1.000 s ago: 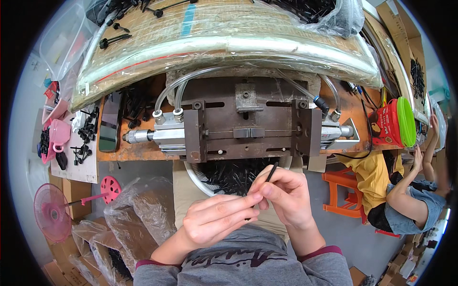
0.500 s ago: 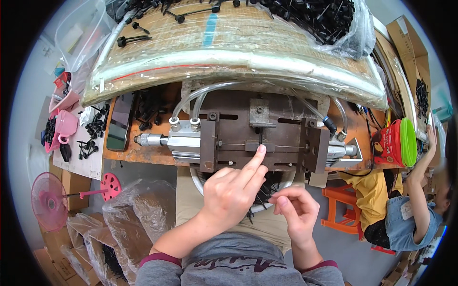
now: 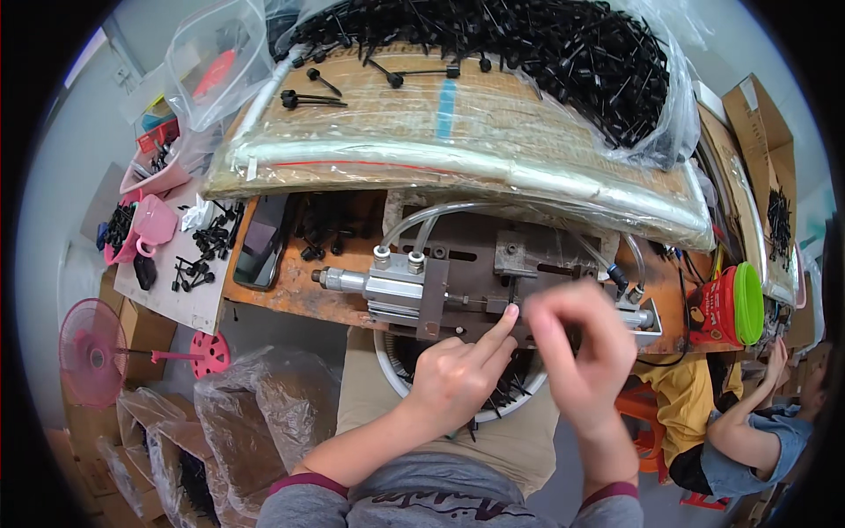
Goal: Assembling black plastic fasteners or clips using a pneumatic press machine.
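Left hand: index outstretched, nothing seen gripped, at black rod, frame centre | right hand: blurred, grip I couldn't tell | risk I judged: pinched fingertip, were metal block to shift

I see the right hand's grip, lower half a second ago, raised and motion-blurred over the brown fixture; my view now takes in more of the heaped black parts.

Has phone left of fixture on workbench, bucket to the right, tub in front, heaped parts behind.
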Demonstrator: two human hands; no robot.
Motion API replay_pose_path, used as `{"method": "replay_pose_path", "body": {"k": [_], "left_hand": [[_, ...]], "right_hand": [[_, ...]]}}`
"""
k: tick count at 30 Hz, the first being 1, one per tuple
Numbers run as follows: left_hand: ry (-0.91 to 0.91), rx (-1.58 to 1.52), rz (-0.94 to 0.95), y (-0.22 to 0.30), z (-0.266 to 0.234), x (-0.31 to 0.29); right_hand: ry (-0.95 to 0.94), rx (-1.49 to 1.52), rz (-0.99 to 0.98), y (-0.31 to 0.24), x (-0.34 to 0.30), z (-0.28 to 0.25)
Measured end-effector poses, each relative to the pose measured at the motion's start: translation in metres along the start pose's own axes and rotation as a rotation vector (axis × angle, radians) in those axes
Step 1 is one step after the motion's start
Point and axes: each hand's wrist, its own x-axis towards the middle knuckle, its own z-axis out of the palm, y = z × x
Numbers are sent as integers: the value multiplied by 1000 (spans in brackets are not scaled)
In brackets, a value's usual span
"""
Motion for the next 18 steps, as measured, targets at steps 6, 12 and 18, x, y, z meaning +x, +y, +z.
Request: {"method": "replay_pose_path", "body": {"k": [6, 12, 18], "left_hand": [[11, -194, -48, 6, -13, -2], [-64, -502, -135, 5, -23, -26], [-13, -522, -75, 3, -27, -44]], "right_hand": [[23, -481, -451, 45, 148, 67], [-171, -981, -306, 73, 220, 143], [-478, -997, -25, 84, 224, 137]]}}
